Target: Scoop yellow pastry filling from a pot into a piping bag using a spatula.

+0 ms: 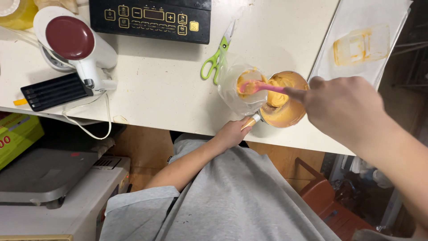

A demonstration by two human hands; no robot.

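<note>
Orange batter (277, 94) is what it's all about here: thick, smooth stuff sitting in a small pan (285, 117) near the front edge of the white counter (169, 89). A pink spatula (261, 86) carries a blob of it across to the clear piping bag (232, 91), which stands just at 9 o'clock of the pan, touching it, with its top folded open.

Right hand (343, 109) is closed around the spatula's handle, coming in from 3 o'clock. Left hand (232, 133) sits at 6 o'clock of the bag, fingers curled shut around the pan's wooden handle (249, 122), as far as I can tell, since part of the grip is hidden.

My take on doing this bit well: push the blade deep into the bag before wiping it off on the inside wall, so the rim stays clean. Keep the pan tight against the bag so drips land in one or the other. Scrape in small loads, since the bag looks floppy and could slump sideways.

Further out: green scissors (217, 56) at 11 o'clock of the bag, a black cooktop (151, 18) at 12 o'clock, a white mixer (76, 44) way over at 9 o'clock, and a lined tray (356, 27) with an orange smear at 1 o'clock.
</note>
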